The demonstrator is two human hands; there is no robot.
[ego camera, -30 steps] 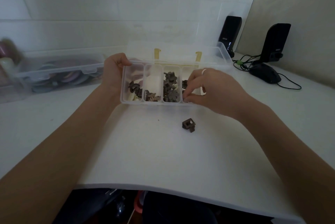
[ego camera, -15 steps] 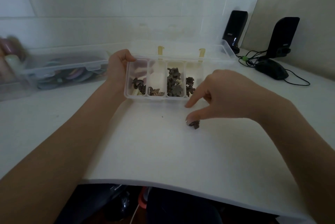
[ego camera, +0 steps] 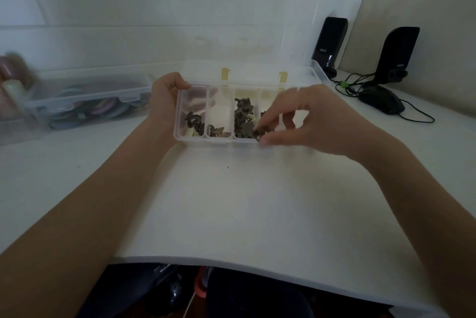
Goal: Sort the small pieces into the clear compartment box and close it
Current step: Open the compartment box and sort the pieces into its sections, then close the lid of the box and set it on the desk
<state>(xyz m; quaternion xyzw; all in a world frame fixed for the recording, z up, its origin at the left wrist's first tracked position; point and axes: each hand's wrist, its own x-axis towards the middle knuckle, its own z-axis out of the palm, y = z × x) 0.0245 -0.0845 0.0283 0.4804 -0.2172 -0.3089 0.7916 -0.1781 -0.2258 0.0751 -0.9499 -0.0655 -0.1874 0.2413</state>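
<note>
A clear compartment box (ego camera: 192, 138) stands on the white table with its lid (ego camera: 247, 70) swung open toward the wall. Several dark and cream small pieces lie in its compartments. My left hand (ego camera: 164, 92) grips the box's left end. My right hand (ego camera: 306, 119) hovers over the box's front right part and pinches a small dark brown piece (ego camera: 258, 134) between thumb and forefinger, just above the front wall. The rightmost compartment is mostly hidden behind that hand.
A white foam sheet (ego camera: 244, 201) covers the table in front of the box. A larger clear bin (ego camera: 85, 101) with coloured rolls stands at the left. Two black speakers (ego camera: 329, 44) (ego camera: 398, 54), a black mouse (ego camera: 381, 102) and cables lie at the right.
My right hand went down to the dark piece on the sheet, pinched it and lifted it to the box's front edge. The left hand stayed on the box.
</note>
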